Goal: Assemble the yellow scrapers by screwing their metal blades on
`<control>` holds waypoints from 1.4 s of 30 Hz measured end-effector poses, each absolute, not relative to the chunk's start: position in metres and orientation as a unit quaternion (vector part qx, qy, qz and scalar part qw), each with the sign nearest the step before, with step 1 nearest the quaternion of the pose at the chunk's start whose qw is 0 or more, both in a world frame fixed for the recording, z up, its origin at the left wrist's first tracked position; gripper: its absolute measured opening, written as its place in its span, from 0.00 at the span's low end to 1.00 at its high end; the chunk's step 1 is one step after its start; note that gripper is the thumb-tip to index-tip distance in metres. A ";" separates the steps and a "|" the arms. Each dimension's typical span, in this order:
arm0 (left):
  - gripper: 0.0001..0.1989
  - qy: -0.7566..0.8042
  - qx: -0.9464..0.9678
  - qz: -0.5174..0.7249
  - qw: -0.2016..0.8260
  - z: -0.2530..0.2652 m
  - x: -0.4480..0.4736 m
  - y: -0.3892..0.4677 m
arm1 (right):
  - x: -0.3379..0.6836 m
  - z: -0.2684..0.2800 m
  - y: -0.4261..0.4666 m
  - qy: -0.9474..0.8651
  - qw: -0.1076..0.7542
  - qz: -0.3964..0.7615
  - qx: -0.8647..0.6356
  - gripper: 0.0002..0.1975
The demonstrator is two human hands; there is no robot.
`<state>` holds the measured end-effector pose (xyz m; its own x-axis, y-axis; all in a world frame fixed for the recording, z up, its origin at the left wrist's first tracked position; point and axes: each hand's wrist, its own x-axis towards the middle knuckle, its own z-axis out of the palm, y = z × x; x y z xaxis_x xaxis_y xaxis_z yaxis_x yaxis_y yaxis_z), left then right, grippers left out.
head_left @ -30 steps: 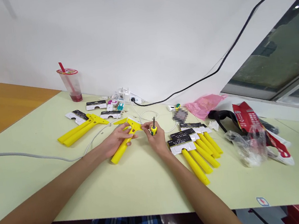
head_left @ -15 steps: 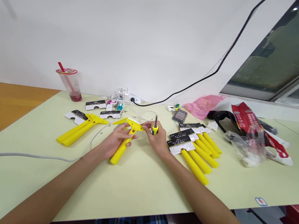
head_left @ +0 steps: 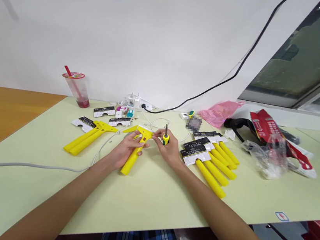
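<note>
Tabletop (head_left: pixel 147 204): pale green, it spanned the frame's width.
Cup (head_left: pixel 82 92): stood at upper left.
Yellow tools (head_left: pixel 85 143): two lay left of centre, beside three black-and-white cards (head_left: pixel 104 110).
Carded yellow tools (head_left: pixel 220 164): overlapped right of centre.
Pink plastic (head_left: pixel 219 114), clear bag (head_left: pixel 268 162): lay farther right.

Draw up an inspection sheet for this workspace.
Surface: pale table, sticker near the front edge.
Job's things: yellow tool in hand; screwdriver; carded yellow tools at right; yellow pair at left.
Clutter: lidded cup, pink bag, clear plastic bag.
Hands: left hand grips the yellow tool; right hand holds the screwdriver close to the tool's head.
Cables: black cable across the wall, grey cable over the table at left.
Surroundings: white wall behind, window at right.
</note>
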<state>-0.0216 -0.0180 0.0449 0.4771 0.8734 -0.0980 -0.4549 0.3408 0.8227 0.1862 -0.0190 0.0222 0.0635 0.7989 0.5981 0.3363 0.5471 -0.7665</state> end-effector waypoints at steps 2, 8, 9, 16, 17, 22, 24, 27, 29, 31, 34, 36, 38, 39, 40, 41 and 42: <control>0.27 0.275 0.381 0.433 0.769 0.045 -0.022 -0.018 | 0.186 0.022 -0.019 -0.646 0.584 0.203 -0.448 0.10; 0.28 0.288 0.387 0.436 0.760 0.046 -0.022 -0.018 | 0.187 0.021 -0.016 -0.625 0.589 0.248 -0.448 0.12; 0.29 0.289 0.387 0.437 0.759 0.046 -0.022 -0.018 | 0.188 0.021 -0.016 -0.629 0.584 0.252 -0.448 0.12; 0.27 0.277 0.400 0.424 0.764 0.046 -0.022 -0.017 | 0.188 0.020 -0.015 -0.641 0.567 0.242 -0.457 0.13; 0.27 0.278 0.398 0.425 0.764 0.046 -0.022 -0.017 | 0.188 0.020 -0.014 -0.639 0.570 0.237 -0.459 0.13; 0.29 0.277 0.394 0.427 0.765 0.043 -0.022 -0.017 | 0.189 0.020 -0.011 -0.610 0.586 0.247 -0.473 0.18; 0.30 0.278 0.394 0.428 0.765 0.042 -0.022 -0.017 | 0.190 0.021 -0.011 -0.599 0.583 0.277 -0.474 0.22; 0.30 0.280 0.390 0.430 0.764 0.043 -0.022 -0.017 | 0.189 0.022 -0.011 -0.577 0.586 0.306 -0.479 0.25; 0.29 0.281 0.391 0.428 0.765 0.045 -0.022 -0.017 | 0.188 0.022 -0.011 -0.561 0.590 0.323 -0.483 0.26; 0.28 0.281 0.394 0.422 0.766 0.046 -0.022 -0.018 | 0.188 0.022 -0.011 -0.545 0.587 0.354 -0.483 0.27; 0.28 0.282 0.392 0.415 0.771 0.046 -0.023 -0.018 | 0.188 0.020 -0.009 -0.526 0.574 0.412 -0.474 0.28; 0.26 0.283 0.384 0.416 0.774 0.045 -0.023 -0.019 | 0.187 0.020 -0.008 -0.512 0.573 0.442 -0.463 0.30; 0.25 0.281 0.374 0.416 0.780 0.045 -0.023 -0.019 | 0.187 0.022 -0.008 -0.497 0.579 0.463 -0.452 0.32; 0.25 0.279 0.368 0.416 0.783 0.046 -0.023 -0.020 | 0.187 0.023 -0.008 -0.489 0.581 0.472 -0.447 0.33; 0.26 0.278 0.360 0.417 0.787 0.046 -0.022 -0.020 | 0.186 0.025 -0.008 -0.481 0.584 0.480 -0.445 0.33; 0.27 0.279 0.353 0.417 0.790 0.047 -0.021 -0.021 | 0.186 0.026 -0.009 -0.471 0.585 0.488 -0.444 0.33; 0.28 0.281 0.346 0.417 0.792 0.047 -0.020 -0.021 | 0.186 0.027 -0.009 -0.461 0.586 0.497 -0.444 0.33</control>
